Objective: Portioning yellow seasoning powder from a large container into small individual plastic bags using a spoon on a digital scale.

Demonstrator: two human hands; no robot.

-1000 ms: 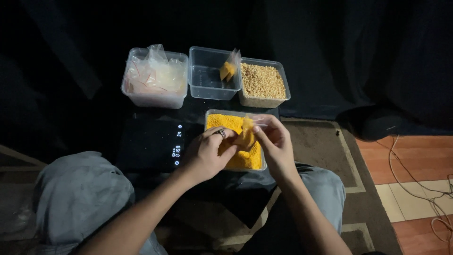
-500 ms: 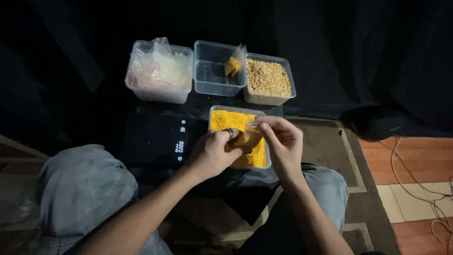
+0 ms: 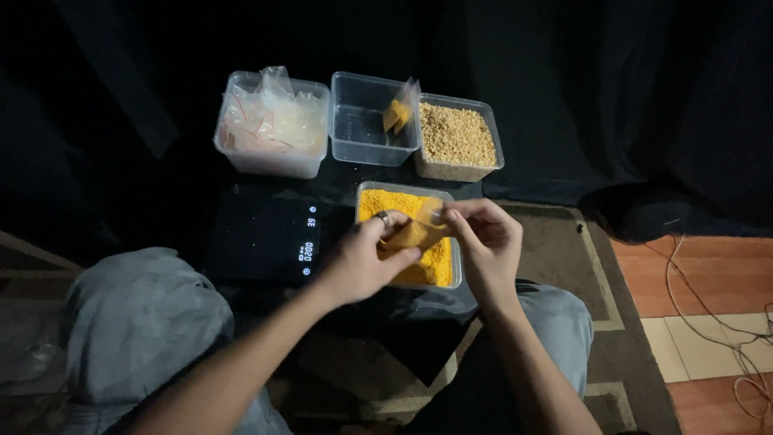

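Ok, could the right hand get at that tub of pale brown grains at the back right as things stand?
Probably yes, once freed. The right hand is pinching a small yellow-filled bag together with the left hand. The grain tub sits open-topped just beyond, and only the low yellow-crumb tub lies between.

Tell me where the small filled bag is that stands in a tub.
In the head view, the small bag leans at the right wall of the clear tub, middle of the back row, beside the tub of tan grains.
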